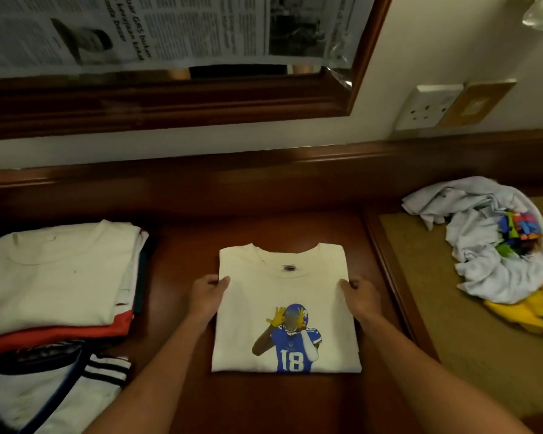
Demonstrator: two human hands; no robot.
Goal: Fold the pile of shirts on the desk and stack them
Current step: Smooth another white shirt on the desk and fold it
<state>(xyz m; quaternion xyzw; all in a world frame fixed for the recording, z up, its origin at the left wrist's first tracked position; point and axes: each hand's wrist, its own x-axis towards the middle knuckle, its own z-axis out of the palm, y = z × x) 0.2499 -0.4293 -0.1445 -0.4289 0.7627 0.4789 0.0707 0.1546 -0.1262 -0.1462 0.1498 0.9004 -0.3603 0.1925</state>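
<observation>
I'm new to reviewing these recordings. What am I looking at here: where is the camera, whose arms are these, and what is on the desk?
There is no machine. A person wears the camera on their head, looking down at their own arms. The left hand and right hand each grip a side edge of a folded cream shirt printed with a football player, lying on the wooden desk. On the left sits the stack of folded shirts. On the right lies the unfolded pile, white on yellow. A mirror hangs above.
</observation>
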